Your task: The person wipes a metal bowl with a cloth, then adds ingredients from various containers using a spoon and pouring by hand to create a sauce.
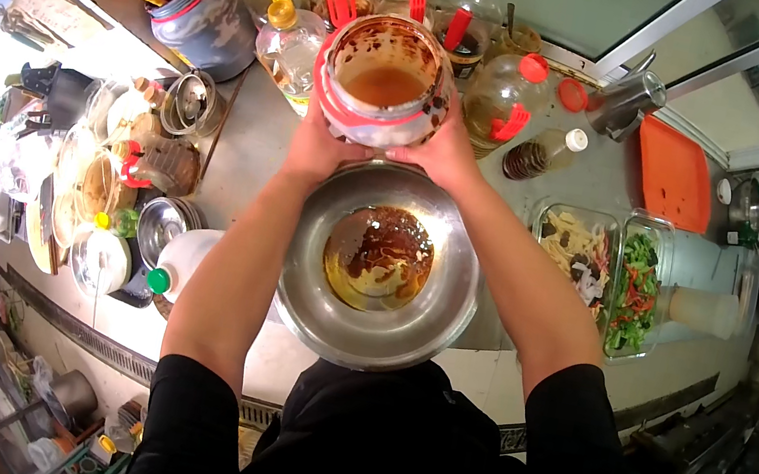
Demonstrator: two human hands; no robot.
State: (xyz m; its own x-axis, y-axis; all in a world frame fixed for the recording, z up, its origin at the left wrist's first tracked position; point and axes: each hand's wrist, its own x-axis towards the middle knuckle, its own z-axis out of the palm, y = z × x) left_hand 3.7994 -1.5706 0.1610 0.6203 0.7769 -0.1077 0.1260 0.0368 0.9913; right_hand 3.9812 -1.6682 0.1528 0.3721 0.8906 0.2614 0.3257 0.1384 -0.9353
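Both my left hand point(323, 147) and my right hand point(449, 150) grip a wide-mouthed plastic jar point(377, 122) from its two sides, thumbs towards me. Its mouth is uncovered; brown sauce streaks the inner wall, and a brownish liquid point(384, 88) lies inside. A red band circles the jar below its rim. Just nearer to me than the jar stands a wide stainless steel bowl point(446, 310). Dark brown sauce and yellowish oil point(379, 260) pool in the bottom of this bowl. My fingers behind the jar are mostly hidden.
Plastic bottles with red handles point(506, 99) and yellow caps point(282, 14) line the back. Right of the bowl are two clear containers of cut vegetables point(638, 283), a small bottle point(542, 155) and an orange tray point(674, 175). A green-capped jug point(184, 263) and metal bowls point(161, 225) stand left.
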